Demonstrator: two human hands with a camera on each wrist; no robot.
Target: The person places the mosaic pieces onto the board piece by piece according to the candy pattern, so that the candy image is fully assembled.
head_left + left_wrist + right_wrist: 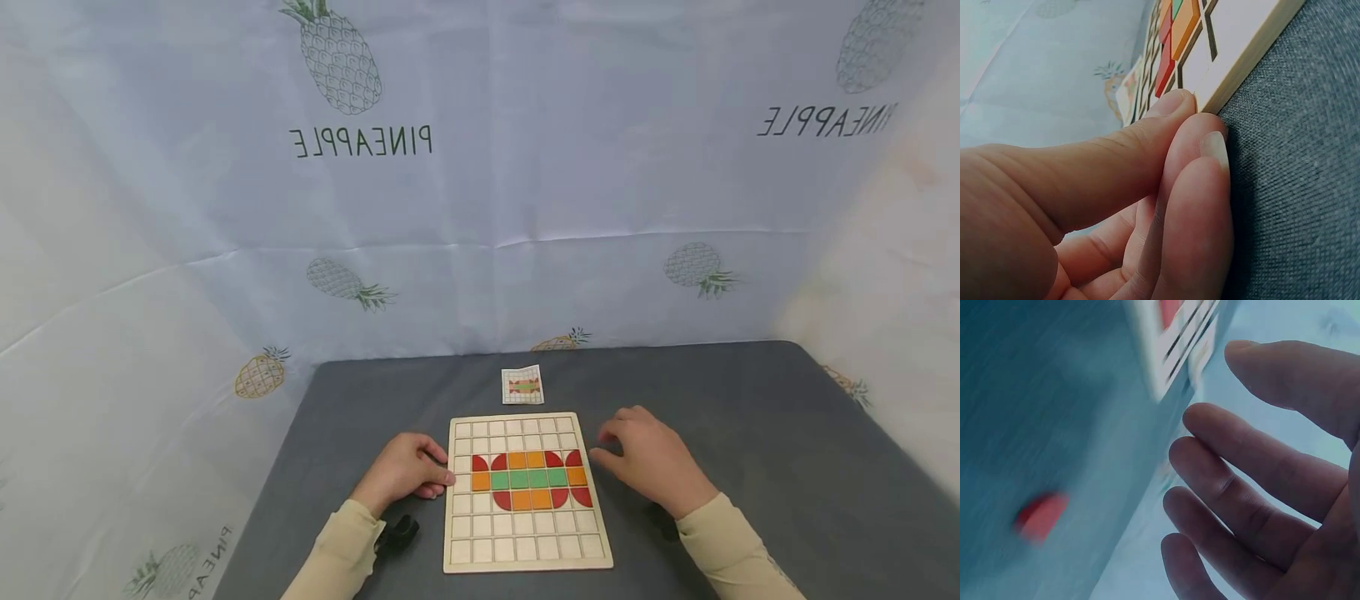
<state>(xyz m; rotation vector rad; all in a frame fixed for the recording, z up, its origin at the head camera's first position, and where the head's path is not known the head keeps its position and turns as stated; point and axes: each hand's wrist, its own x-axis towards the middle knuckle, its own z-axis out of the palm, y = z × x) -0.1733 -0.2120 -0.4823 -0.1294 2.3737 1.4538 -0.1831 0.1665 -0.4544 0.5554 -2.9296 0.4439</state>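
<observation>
A wooden grid board [502,527] lies on the dark table. Its middle rows hold red quarter-round tiles [573,459], orange tiles [541,499] and green tiles [528,478]; the cell at the left end of the lowest tiled row is bare wood. My left hand [405,471] pinches the board's left edge between thumb and fingers, the thumb on top. Right of the board, my right hand [648,458] is held over the table, fingers apart and loosely bent around nothing. A loose red tile [1042,517], blurred in the right wrist view, lies on the table; the head view does not show it.
A small pattern card [522,386] with a similar coloured design lies behind the board. A pale curtain [480,192] printed with pineapples hangs around the grey table [360,400]. A black strap [397,533] sits at my left wrist.
</observation>
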